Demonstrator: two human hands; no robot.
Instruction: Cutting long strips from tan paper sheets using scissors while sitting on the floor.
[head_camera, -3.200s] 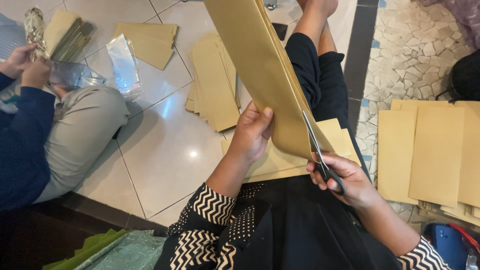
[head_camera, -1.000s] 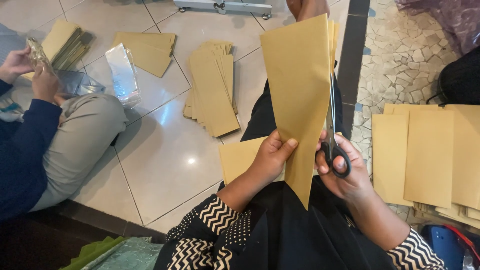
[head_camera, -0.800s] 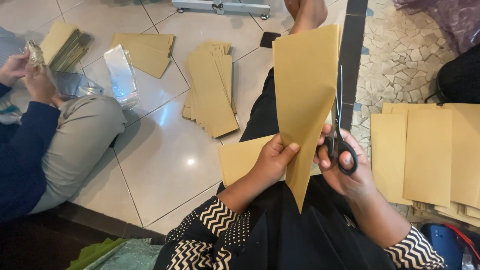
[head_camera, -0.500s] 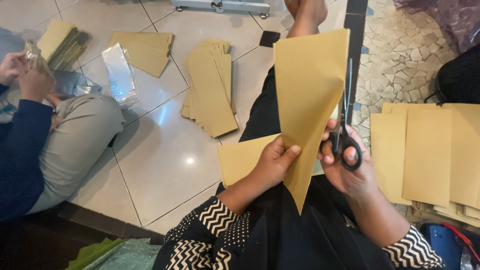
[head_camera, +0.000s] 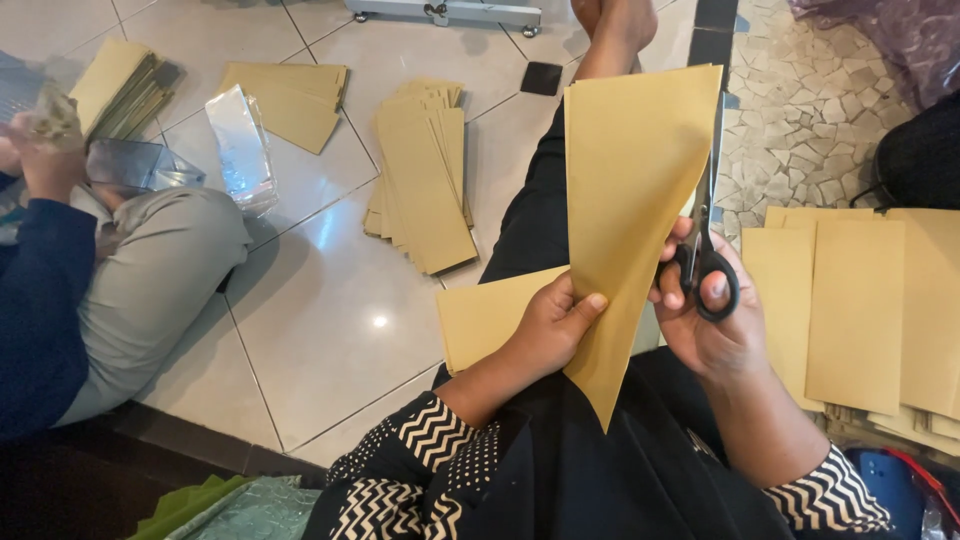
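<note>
My left hand (head_camera: 548, 325) pinches the lower left edge of a tall brown paper sheet (head_camera: 625, 200) held upright over my lap. Black-handled scissors (head_camera: 705, 255) sit in my right hand (head_camera: 705, 320), their blades running up along the sheet's right edge. More brown sheets (head_camera: 485, 315) lie on my lap under the held one. The sheet's lower end tapers to a point.
Stacks of brown paper strips (head_camera: 425, 175) lie on the white tiled floor, with more brown strip piles (head_camera: 290, 95) at the back and wider brown sheets (head_camera: 865, 305) at right. A seated person (head_camera: 110, 270) at left handles clear plastic bags (head_camera: 240, 145). A metal stand base (head_camera: 445, 12) is at top.
The scissors have travelled up the sheet's right edge, and the sheet has shifted slightly right. The person at left has raised their hands.
</note>
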